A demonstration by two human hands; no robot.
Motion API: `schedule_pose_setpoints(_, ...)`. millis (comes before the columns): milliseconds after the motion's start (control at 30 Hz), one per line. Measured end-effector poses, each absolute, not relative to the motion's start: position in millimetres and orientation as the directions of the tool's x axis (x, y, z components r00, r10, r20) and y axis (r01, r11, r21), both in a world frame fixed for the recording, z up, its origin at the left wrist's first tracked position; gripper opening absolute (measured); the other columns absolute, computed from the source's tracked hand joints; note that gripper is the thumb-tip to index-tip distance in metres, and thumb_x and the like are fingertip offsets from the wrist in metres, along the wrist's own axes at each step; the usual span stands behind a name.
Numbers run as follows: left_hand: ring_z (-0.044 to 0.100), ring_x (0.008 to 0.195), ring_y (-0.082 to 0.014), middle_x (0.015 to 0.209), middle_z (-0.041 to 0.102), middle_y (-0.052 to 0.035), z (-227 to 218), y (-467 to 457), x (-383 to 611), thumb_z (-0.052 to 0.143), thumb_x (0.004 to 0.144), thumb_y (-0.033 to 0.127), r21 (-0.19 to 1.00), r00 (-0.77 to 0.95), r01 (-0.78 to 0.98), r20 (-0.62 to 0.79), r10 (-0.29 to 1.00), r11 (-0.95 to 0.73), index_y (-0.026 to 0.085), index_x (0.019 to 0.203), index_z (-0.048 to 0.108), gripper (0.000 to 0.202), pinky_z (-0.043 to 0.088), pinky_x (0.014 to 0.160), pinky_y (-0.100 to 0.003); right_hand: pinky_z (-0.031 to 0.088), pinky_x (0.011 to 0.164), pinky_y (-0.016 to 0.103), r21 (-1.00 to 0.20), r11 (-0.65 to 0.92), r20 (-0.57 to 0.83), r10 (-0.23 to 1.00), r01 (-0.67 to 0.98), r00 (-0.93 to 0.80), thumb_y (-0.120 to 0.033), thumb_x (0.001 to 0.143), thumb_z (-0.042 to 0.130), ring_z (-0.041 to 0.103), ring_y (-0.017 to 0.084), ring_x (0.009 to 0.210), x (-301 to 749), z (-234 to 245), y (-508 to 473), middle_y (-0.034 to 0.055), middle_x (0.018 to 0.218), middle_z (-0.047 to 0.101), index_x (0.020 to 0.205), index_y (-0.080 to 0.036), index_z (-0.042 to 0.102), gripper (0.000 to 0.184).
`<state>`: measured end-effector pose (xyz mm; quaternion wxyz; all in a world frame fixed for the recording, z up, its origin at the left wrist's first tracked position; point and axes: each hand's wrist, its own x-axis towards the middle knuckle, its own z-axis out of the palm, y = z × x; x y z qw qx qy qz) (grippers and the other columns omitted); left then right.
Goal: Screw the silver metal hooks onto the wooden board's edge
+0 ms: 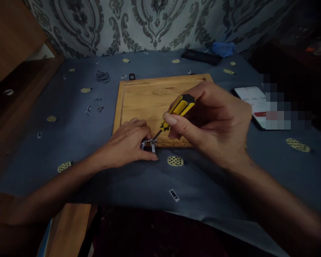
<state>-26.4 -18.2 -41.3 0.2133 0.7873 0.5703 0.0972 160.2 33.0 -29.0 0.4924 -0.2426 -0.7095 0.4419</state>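
Observation:
My right hand [216, 121] is closed around the yellow and black handle of a screwdriver [180, 107], which slants down to the left. The screwdriver's tip meets a small silver metal fitting [153, 146] at the near edge of a wooden board [144, 103]. My left hand [131, 142] grips this fitting, thumb in front and fingers resting on the board's corner. The fitting's exact kind is hard to make out, as my fingers cover part of it. A row of small dark holes runs along the board's near edge, right of the fitting.
Several small screws or metal pieces [99, 109] lie left of the board, with a grey coiled item [102, 76] behind them. A phone [250, 103] lies to the right. A black case [200, 57] and blue cloth [223, 49] sit at the back of the patterned tablecloth [117, 189].

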Motion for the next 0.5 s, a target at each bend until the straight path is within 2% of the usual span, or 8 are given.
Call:
schedule_pose_setpoints(167, 0.058, 0.101, -0.0276, 0.103, 0.064, -0.0063, -43.6, -18.2, -27.2, 0.086, 0.078, 0.042, 0.453, 0.335, 0.852, -0.084, 0.938, -0.264, 0.018, 0.087, 0.062, 0.036, 0.046, 0.082, -0.037, 0.056, 0.051, 0.028, -0.867, 0.484, 0.469, 0.705, -0.123, -0.532, -0.04, 0.077, 0.089, 0.065, 0.014, 0.057, 164.0, -21.0, 40.1, -0.0037, 0.076, 0.066, 0.092, -0.029, 0.069, 0.027)
schedule_pose_setpoints(267, 0.058, 0.104, -0.0287, 0.103, 0.065, -0.0066, -43.5, -17.9, -27.0, 0.087, 0.077, 0.043, 0.46, 0.331, 0.85, -0.084, 0.94, -0.259, 0.018, 0.089, 0.063, 0.037, 0.047, 0.085, -0.039, 0.057, 0.053, 0.027, -0.879, 0.468, 0.417, 0.664, -0.091, -0.621, -0.038, 0.082, 0.085, 0.066, 0.014, 0.059, 167.3, -17.5, 43.2, -0.0022, 0.078, 0.069, 0.089, -0.028, 0.072, 0.017)
schedule_pose_setpoints(400, 0.059, 0.101, -0.0279, 0.099, 0.064, -0.0054, -43.2, -18.1, -26.4, 0.089, 0.075, 0.043, 0.461, 0.325, 0.849, -0.069, 0.943, -0.258, 0.018, 0.088, 0.063, 0.037, 0.047, 0.084, -0.039, 0.051, 0.045, 0.026, -0.894, 0.441, 0.409, 0.735, -0.077, -0.541, -0.039, 0.072, 0.092, 0.062, 0.013, 0.057, 166.0, -21.6, 40.7, -0.0009, 0.077, 0.071, 0.079, -0.025, 0.07, 0.028)
schedule_pose_setpoints(500, 0.059, 0.1, -0.0278, 0.097, 0.064, -0.0046, -43.6, -18.5, -26.8, 0.088, 0.076, 0.043, 0.457, 0.324, 0.85, -0.06, 0.944, -0.263, 0.019, 0.087, 0.062, 0.037, 0.047, 0.084, -0.039, 0.053, 0.044, 0.025, -0.909, 0.4, 0.398, 0.755, -0.115, -0.52, -0.042, 0.068, 0.095, 0.063, 0.014, 0.059, 163.4, -23.8, 38.3, -0.0019, 0.076, 0.071, 0.077, -0.025, 0.066, 0.035)
